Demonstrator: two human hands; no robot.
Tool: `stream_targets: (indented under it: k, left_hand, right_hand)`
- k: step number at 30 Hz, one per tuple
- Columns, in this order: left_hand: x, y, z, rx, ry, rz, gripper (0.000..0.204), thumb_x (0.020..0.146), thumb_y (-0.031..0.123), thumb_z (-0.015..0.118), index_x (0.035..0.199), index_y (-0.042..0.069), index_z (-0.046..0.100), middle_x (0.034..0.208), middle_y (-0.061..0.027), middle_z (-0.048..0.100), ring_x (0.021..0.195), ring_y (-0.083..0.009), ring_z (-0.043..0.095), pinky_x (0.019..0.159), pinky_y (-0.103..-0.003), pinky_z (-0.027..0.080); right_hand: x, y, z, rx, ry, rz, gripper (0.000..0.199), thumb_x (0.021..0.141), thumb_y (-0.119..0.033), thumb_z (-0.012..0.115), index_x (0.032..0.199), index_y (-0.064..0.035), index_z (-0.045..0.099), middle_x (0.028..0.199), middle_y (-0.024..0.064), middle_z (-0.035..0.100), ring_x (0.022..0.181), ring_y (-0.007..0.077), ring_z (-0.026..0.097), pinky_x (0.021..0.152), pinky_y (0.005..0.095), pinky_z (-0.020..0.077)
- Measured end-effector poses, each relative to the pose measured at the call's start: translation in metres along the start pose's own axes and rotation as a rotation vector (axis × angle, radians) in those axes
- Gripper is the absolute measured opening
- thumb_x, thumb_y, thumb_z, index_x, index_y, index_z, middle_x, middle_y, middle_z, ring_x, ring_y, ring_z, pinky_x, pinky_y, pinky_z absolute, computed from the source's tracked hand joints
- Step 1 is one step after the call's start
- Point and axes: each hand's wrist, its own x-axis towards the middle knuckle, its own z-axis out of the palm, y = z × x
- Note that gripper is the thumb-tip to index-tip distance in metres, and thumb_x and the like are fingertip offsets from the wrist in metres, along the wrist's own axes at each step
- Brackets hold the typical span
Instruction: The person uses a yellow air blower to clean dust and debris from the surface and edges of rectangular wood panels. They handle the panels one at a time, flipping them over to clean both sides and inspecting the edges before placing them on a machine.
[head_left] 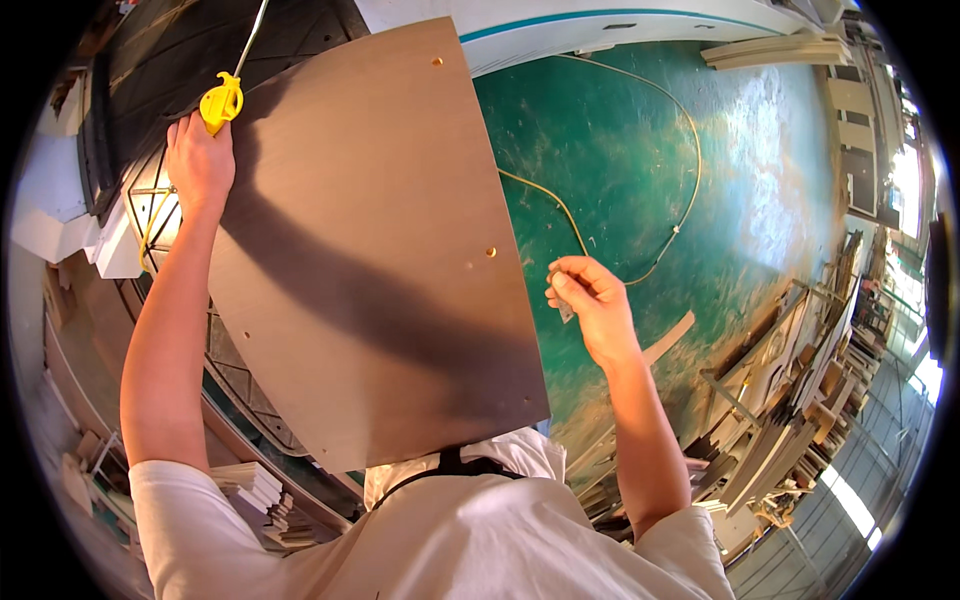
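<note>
A large brown panel (370, 230) lies in front of me, with several small round holes, some of them brass-coloured, near its edges. My left hand (200, 165) is closed around a yellow air blow gun (222, 103) above the panel's far left edge. The gun's thin metal nozzle points up and away. Beyond the panel's right edge, my right hand (590, 300) hangs over the floor. Its fingers pinch a small, flat greyish piece (567, 312), whose kind I cannot make out.
A thin yellowish hose (697, 170) curves across the green floor (620, 130) on the right. Stacks of boards and offcuts (790, 430) stand at the lower right. A dark grooved machine bed (290, 35) is at the far left, and a white machine side (600, 25) runs behind.
</note>
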Motion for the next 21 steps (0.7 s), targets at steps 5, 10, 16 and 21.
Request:
stream_targets:
  k: [5,10,16,21]
  left_hand:
    - [-0.002,-0.007,0.008,0.033,0.019,-0.001,0.026,0.09,0.026,0.074,0.098,0.002,0.068,0.102,-0.013,0.07,0.1,-0.0363,0.064,0.088,-0.049,0.053]
    - [-0.001,-0.008,0.012,0.085,0.02,-0.002,0.029,0.093,0.031,0.07,0.096,0.003,0.067,0.101,-0.0135,0.07,0.1,-0.0367,0.064,0.088,-0.05,0.052]
    - [-0.001,-0.01,0.013,0.093,-0.015,-0.022,0.032,0.095,0.035,0.068,0.098,0.003,0.067,0.102,-0.0135,0.071,0.102,-0.0373,0.064,0.09,-0.05,0.052]
    - [-0.001,-0.007,0.009,0.078,-0.019,-0.019,0.031,0.095,0.034,0.067,0.102,0.004,0.069,0.104,-0.0142,0.07,0.103,-0.0375,0.064,0.091,-0.05,0.051]
  right_hand:
    - [-0.002,0.017,0.013,-0.224,0.048,0.045,0.016,0.098,-0.011,0.072,0.109,0.0002,0.076,0.097,0.002,0.07,0.081,0.0098,0.062,0.074,0.0255,0.0492]
    - [-0.004,0.014,0.019,-0.29,0.039,-0.091,0.015,0.097,-0.01,0.073,0.107,-0.0001,0.076,0.095,0.0083,0.07,0.084,0.0147,0.065,0.077,0.0301,0.0512]
    - [0.0,0.007,0.023,-0.482,0.033,-0.12,0.012,0.095,-0.009,0.073,0.104,-0.0018,0.076,0.096,0.0117,0.07,0.081,0.0201,0.066,0.077,0.0321,0.0515]
    - [0.007,0.0,0.021,-0.597,-0.003,-0.123,0.012,0.093,-0.01,0.073,0.101,-0.0011,0.076,0.092,0.0119,0.071,0.08,0.0217,0.066,0.075,0.0331,0.0511]
